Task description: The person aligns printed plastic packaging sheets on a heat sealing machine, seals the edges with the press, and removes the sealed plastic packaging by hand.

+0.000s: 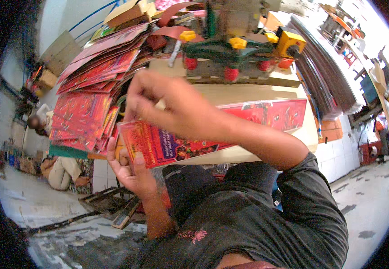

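Note:
My left hand [134, 172] grips the left end of a long red printed packaging strip [181, 143], with the thumb on top and the fingers beneath. The strip looks glossy and runs rightward across the pale worktable [288, 92], passing under my right forearm. Over the strip's left part is my right hand [170, 101], blurred by motion, its fingers curled in a pinch. Whether anything sits between those fingertips I cannot make out. Close by on the left lie piles of similar red printed sheets [80, 116].
At the table's far side stands a green machine [221, 49] with yellow knobs and red round parts. A tall stack of dark-edged sheets [322, 71] lies to the right. An open cardboard box [125, 15] is at the far left. Another person [60, 172] sits low on the left.

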Motion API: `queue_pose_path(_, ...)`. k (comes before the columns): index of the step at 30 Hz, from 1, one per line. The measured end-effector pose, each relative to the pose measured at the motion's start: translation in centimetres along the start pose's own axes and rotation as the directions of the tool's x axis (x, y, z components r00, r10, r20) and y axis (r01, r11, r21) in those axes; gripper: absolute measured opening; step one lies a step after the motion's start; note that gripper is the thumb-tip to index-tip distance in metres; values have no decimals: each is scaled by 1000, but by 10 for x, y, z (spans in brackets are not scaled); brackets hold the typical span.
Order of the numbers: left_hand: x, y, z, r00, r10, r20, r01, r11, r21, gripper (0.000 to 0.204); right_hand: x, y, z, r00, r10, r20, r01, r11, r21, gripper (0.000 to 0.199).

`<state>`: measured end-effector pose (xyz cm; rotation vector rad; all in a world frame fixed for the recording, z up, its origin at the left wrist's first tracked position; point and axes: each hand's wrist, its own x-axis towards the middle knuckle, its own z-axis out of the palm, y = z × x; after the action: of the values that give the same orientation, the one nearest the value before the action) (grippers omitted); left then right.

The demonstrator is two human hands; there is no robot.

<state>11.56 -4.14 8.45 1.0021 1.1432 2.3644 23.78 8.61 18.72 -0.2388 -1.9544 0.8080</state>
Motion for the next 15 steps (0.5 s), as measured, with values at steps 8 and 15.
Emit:
queue_pose_path(8, -2, -17, -66, 965, -166, 201, 98, 946, 309, 41, -48, -29, -25, 964, -52, 262, 3, 983, 183, 11)
queue_pose_path(15, 37, -32, -140, 976, -110, 187, 77, 981, 176, 53, -103, -53, -119, 877, 54, 478, 136, 925, -354, 18)
